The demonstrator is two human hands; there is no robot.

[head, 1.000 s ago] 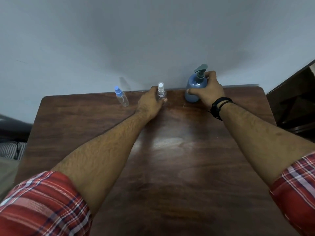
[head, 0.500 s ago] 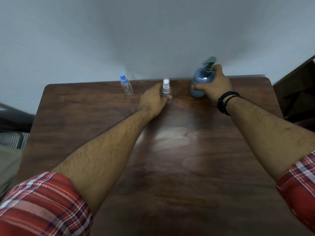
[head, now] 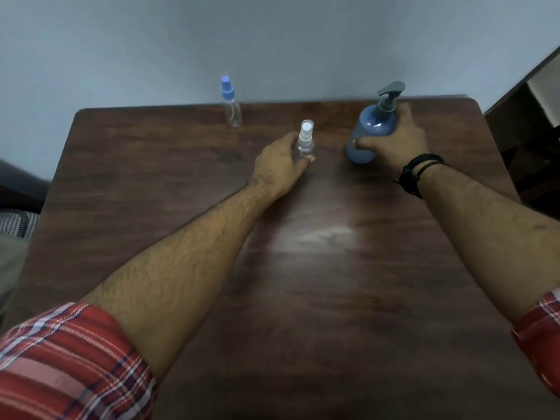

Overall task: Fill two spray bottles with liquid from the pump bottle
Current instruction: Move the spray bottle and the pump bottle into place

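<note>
Standing upright toward the far right of the bench (head: 181,183), the blue pump bottle (head: 368,133) is wrapped by the right hand (head: 394,140), whose grip curls round the body with the thumb across the lower front and the fingers behind; the grey pump head points right, above the hand. Just left of it, near the middle of the far half, the white-capped spray bottle (head: 304,140) stands upright in the left hand (head: 280,166), the grip pinching its clear body between thumb and fingers, with the cap and nozzle rising free above them. The two held bottles are near each other but apart. The blue-capped spray bottle (head: 231,104) stands alone at the far edge, left of centre, well apart from both hands; its body is clear. A black wristband (head: 416,174) circles the right wrist. Both forearms reach in from the near edge, each with a rolled red plaid sleeve (head: 66,359). A pale wall (head: 272,40) rises behind the far edge. Dark furniture (head: 527,122) shows beyond the right edge, and a striped cloth (head: 18,222) beyond the left edge.
</note>
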